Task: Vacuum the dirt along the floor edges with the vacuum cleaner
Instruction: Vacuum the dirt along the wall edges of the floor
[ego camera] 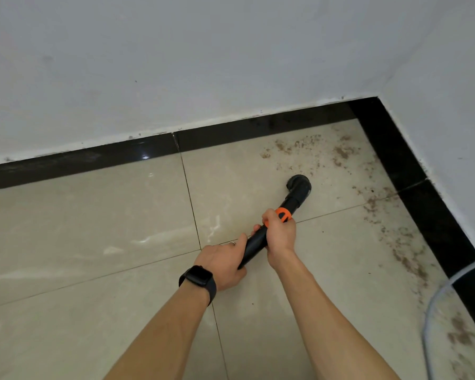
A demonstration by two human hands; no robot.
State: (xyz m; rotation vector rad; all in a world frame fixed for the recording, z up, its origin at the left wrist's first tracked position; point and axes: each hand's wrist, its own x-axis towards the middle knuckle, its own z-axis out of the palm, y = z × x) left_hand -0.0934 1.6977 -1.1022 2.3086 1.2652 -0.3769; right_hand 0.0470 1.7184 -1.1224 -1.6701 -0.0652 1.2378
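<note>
Beige floor [93,229] — dirt [342,153] nr corner [365,109].

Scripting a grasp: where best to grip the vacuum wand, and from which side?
Grip the straight black tube behind the orange collar, coming from above: it is slim, round and slants up from the nozzle. The left hand and right hand wrap it there.

1. The left grip [225,266], with a dark watch [198,278] on its wrist, curls round the near end of the black vacuum tube [255,242].
2. The right grip [280,234] holds the tube further along, at its orange collar [283,213].
3. The round nozzle [299,185] points down at the beige floor [93,215] near the corner.
4. Brown dirt [340,153] lies scattered beside the black skirting [93,160] below the white wall [176,64].
5. A pale hose [433,297] curves across the floor at the right edge.
</note>
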